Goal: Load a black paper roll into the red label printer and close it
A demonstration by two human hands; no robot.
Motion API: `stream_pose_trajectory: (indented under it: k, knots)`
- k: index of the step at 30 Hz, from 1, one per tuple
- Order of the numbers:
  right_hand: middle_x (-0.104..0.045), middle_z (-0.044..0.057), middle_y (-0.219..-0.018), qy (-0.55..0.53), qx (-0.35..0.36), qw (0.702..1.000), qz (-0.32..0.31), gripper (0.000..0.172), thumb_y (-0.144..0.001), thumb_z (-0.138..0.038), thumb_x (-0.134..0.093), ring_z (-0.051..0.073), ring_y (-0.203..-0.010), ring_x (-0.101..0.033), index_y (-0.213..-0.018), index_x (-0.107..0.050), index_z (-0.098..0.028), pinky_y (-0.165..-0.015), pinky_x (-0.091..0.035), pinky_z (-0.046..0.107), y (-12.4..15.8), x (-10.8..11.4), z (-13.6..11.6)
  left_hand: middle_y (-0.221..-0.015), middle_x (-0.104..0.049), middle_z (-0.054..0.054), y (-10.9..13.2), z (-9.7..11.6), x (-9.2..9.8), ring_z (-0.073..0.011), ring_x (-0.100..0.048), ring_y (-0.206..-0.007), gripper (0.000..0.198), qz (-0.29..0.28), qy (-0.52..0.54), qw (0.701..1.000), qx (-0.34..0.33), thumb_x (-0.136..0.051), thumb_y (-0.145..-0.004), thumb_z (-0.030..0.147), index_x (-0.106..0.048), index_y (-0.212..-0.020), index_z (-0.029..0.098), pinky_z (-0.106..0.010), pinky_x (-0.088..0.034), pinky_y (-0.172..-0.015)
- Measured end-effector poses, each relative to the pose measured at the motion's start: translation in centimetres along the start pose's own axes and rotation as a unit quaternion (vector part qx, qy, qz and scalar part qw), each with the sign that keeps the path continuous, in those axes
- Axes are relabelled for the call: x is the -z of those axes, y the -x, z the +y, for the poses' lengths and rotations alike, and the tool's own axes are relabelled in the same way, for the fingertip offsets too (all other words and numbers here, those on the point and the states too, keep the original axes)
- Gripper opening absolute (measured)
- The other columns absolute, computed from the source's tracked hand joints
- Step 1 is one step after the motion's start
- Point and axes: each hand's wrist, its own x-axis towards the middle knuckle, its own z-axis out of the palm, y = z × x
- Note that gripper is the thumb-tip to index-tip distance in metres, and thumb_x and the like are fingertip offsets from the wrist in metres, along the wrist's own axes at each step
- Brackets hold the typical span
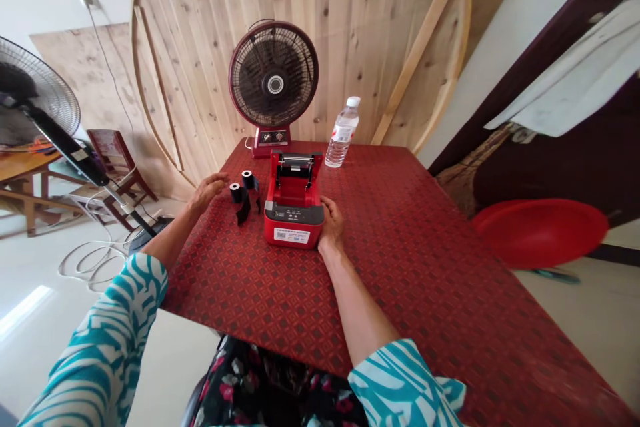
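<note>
A red and dark grey label printer [294, 213] stands on the table with its lid raised and its red inside exposed. My right hand [331, 220] is against the printer's right side, fingers curled along it; part of the grip is hidden. To the printer's left stand two small black rolls with white cores, a nearer roll [235, 193] and a farther roll [247, 179]. Loose black strips [243, 210] trail from them onto the tablecloth. My left hand [210, 191] is just left of these rolls, apart from them, with its fingers stretched out and nothing in it.
A red patterned cloth covers the table [400, 267]. At its back are a dark red fan [275, 83] and a clear water bottle [343, 133]. Left stands a floor fan [75, 147] with a coiled cable [95, 263]. A red basin [540, 232] is at right.
</note>
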Motion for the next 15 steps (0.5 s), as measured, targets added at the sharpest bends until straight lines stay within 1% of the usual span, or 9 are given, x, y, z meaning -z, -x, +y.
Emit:
stream_pose_trajectory:
  k: [2,3,6,9,12,15]
  knots:
    - [-0.076,0.002,-0.095,0.001,0.000,1.000,0.002,0.036,-0.075,-0.047,-0.058,0.021,-0.090,-0.067,-0.098,-0.073,-0.023,-0.083,-0.052,0.036,0.0,0.1,0.0,-0.099,-0.075,-0.006,-0.9,0.9,-0.5,-0.0245,-0.064,-0.099,0.040,0.011,-0.018,1.000,-0.012,-0.073,-0.058,0.037,-0.073,-0.093,0.020,-0.032,-0.047,-0.083]
    - [-0.076,0.001,-0.095,0.004,0.002,1.000,0.000,0.036,-0.076,-0.047,-0.058,0.021,-0.091,-0.067,-0.098,-0.073,-0.023,-0.083,-0.052,0.036,0.0,0.1,0.1,-0.096,-0.075,-0.006,-1.4,1.3,-0.9,-0.0243,-0.064,-0.097,0.037,0.001,-0.040,0.999,-0.018,-0.073,-0.058,0.036,-0.073,-0.090,0.020,-0.031,-0.047,-0.082]
    - [-0.076,0.001,-0.095,0.017,0.011,1.000,-0.011,0.035,-0.077,-0.046,-0.056,0.022,-0.094,-0.067,-0.099,-0.072,-0.023,-0.085,-0.052,0.036,-0.1,0.2,0.2,-0.072,-0.070,-0.002,-3.1,1.9,-2.6,-0.0210,-0.062,-0.077,0.018,-0.050,-0.122,0.991,-0.020,-0.072,-0.057,0.028,-0.071,-0.073,0.019,-0.029,-0.043,-0.068]
    - [-0.076,0.002,-0.098,0.027,0.012,0.999,-0.011,0.035,-0.078,-0.045,-0.056,0.022,-0.097,-0.067,-0.099,-0.072,-0.023,-0.087,-0.052,0.037,-0.1,0.3,0.2,-0.053,-0.059,0.001,-4.6,1.7,-4.0,-0.0155,-0.051,-0.056,0.004,-0.078,-0.168,0.983,-0.010,-0.069,-0.055,0.019,-0.067,-0.058,0.018,-0.027,-0.033,-0.055]
    - [-0.076,0.002,-0.101,0.027,0.009,1.000,-0.010,0.035,-0.079,-0.044,-0.055,0.022,-0.098,-0.067,-0.101,-0.072,-0.024,-0.089,-0.051,0.037,0.0,0.2,0.1,-0.047,-0.053,0.002,-5.3,1.2,-4.7,-0.0122,-0.043,-0.049,0.007,-0.075,-0.169,0.983,-0.011,-0.070,-0.052,0.015,-0.063,-0.051,0.017,-0.026,-0.028,-0.051]
    - [-0.077,0.002,-0.102,0.024,0.009,1.000,-0.014,0.035,-0.080,-0.044,-0.054,0.021,-0.098,-0.067,-0.103,-0.072,-0.024,-0.089,-0.051,0.037,0.2,0.0,-0.1,-0.050,-0.056,0.002,-5.2,1.5,-4.8,-0.0126,-0.047,-0.051,0.009,-0.074,-0.159,0.984,-0.021,-0.073,-0.053,0.019,-0.064,-0.056,0.018,-0.025,-0.031,-0.051]
